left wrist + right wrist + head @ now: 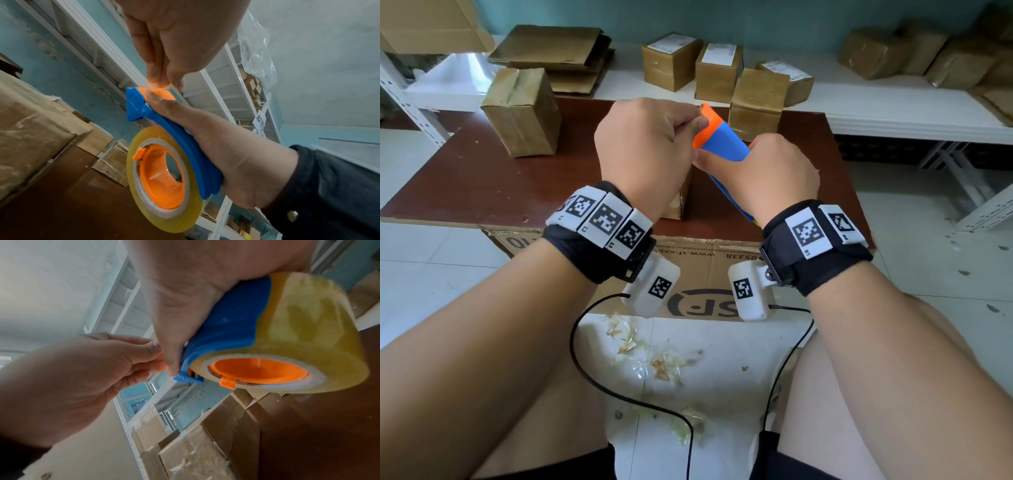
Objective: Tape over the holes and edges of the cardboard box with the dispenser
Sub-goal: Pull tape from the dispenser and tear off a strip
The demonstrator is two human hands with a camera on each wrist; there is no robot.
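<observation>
While gripped in right hand above the tabletop, dispenser steadied so left hand fingertips pinch free tape end.

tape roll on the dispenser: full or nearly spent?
Well stocked: the tape roll shows a thick yellowish band around the orange hub of the dispenser.
</observation>
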